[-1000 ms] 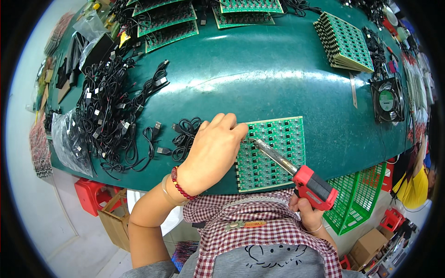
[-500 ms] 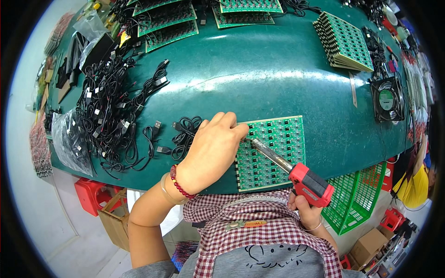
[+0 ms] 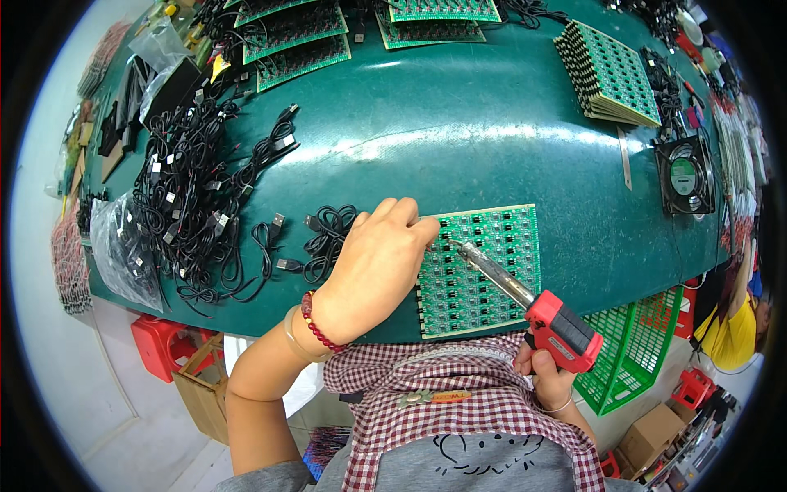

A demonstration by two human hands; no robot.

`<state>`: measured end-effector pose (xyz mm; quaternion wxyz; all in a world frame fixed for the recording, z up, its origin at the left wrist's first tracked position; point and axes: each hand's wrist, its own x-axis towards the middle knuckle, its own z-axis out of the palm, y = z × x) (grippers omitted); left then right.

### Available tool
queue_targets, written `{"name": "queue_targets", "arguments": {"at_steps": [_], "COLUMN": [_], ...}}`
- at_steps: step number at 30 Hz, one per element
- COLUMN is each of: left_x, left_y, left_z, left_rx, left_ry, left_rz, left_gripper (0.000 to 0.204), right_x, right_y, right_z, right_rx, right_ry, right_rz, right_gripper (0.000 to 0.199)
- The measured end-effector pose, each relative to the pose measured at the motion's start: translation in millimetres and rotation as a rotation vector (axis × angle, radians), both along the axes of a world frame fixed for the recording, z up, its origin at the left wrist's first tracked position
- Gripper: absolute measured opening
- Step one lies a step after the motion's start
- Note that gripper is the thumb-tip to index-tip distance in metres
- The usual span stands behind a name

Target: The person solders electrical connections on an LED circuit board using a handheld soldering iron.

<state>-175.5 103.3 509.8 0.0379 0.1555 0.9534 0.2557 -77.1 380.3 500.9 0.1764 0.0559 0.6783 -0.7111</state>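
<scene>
A green circuit board (image 3: 479, 287) with rows of small dark parts lies flat near the table's front edge. My left hand (image 3: 381, 262) is closed in a pinch at its upper left edge; what the fingers hold is hidden behind them. Wrapped in my right hand (image 3: 545, 377) is a red and black soldering gun (image 3: 561, 328). Its metal barrel points up and left, with the tip over the board's upper left part, a little right of my left fingers. A coiled black USB cable (image 3: 328, 234) lies beside my left hand, partly covered by it.
On the left is a heap of black USB cables (image 3: 193, 180) beside a clear plastic bag (image 3: 127, 254). Stacked boards (image 3: 611, 74) stand far right, near a black fan (image 3: 684, 176). More boards (image 3: 299, 41) are layered at the back. A green basket (image 3: 627, 353) stands below the table's edge.
The soldering gun has shifted right with my right hand, and its tip has moved away from my left fingertips. My left hand and the board have stayed in place.
</scene>
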Motion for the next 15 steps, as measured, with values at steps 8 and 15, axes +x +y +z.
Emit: {"name": "queue_targets", "arguments": {"at_steps": [8,15], "left_x": [2.2,4.9], "left_y": [2.5,3.4], "left_z": [1.8,-0.7], "left_rx": [-0.033,-0.006], "left_ry": [0.001,0.032], "left_rz": [0.009,0.024], "left_gripper": [0.01,0.01], "right_x": [0.0,5.4], "right_y": [3.0,4.3], "right_z": [3.3,4.5], "right_rx": [-0.077,0.013], "right_ry": [-0.004,-0.011], "right_rz": [0.015,-0.016], "right_gripper": [0.04,0.046]}}
